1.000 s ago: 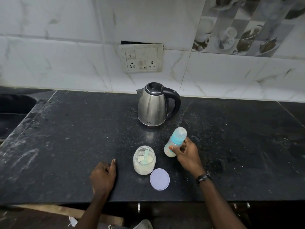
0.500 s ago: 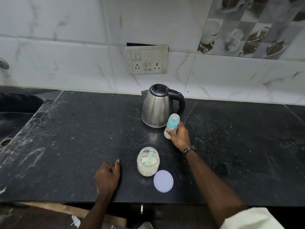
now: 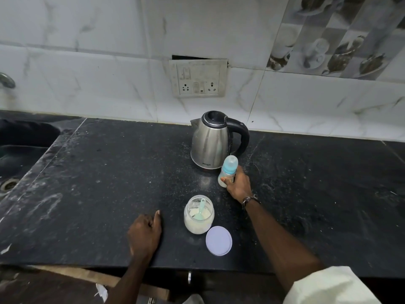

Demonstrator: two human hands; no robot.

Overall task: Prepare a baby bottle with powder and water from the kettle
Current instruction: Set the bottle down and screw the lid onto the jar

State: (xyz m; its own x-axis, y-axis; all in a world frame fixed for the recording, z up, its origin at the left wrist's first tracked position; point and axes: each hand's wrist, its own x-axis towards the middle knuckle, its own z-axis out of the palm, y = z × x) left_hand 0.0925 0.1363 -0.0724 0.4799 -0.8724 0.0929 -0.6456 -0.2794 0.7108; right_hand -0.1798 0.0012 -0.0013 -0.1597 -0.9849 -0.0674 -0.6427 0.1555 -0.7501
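1. Bottle (image 3: pixel 227 171): upright, capped, just right-front of the kettle (image 3: pixel 211 141).
2. Right hand (image 3: pixel 238 183): gripping the bottle's lower body.
3. Left hand (image 3: pixel 144 234): loosely curled, resting on the counter (image 3: pixel 98 183), holding nothing, farther away.

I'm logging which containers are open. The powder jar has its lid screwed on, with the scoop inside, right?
Not quite. In the head view the powder jar is open; its lid lies flat on the counter beside it. The scoop is inside.
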